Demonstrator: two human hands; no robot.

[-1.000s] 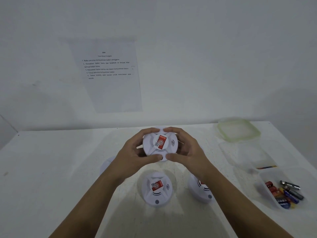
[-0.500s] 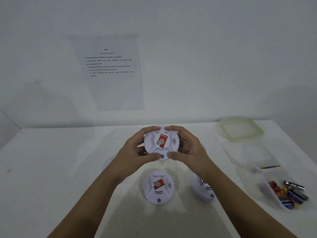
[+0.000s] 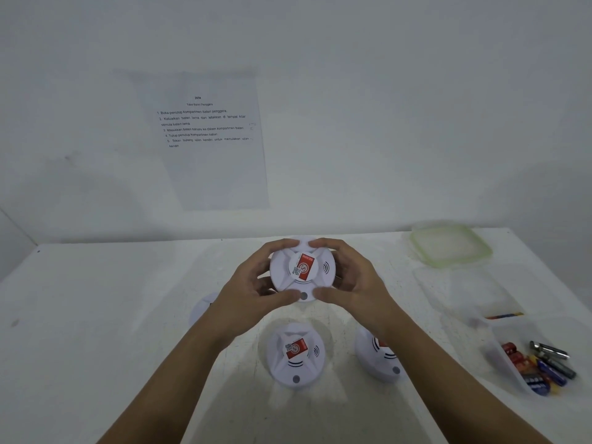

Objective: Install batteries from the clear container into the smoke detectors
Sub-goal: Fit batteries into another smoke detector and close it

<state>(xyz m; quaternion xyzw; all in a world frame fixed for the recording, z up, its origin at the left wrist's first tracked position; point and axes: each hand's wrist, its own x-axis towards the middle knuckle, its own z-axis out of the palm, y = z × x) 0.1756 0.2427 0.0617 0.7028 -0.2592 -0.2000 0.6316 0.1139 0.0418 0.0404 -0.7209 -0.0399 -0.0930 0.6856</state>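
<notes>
A round white smoke detector (image 3: 302, 270) with a red sticker is held up above the table, its face towards me. My left hand (image 3: 253, 293) grips its left rim and my right hand (image 3: 352, 283) grips its right rim, thumbs near the grey button at the bottom. A second detector (image 3: 296, 355) lies face up on the table below. A third detector (image 3: 378, 360) is partly hidden by my right forearm. A fourth detector (image 3: 201, 307) peeks out behind my left wrist. The clear container (image 3: 499, 354) at the right holds several batteries (image 3: 541, 366).
A green-rimmed lid (image 3: 450, 245) lies at the back right of the white table (image 3: 96, 315). Another clear container (image 3: 464, 293) sits between the lid and the battery container. A printed instruction sheet (image 3: 205, 139) hangs on the wall behind.
The held detector has turned clockwise between my hands, so its grey button now sits at the bottom by my thumbs. Both hands keep their grip.
</notes>
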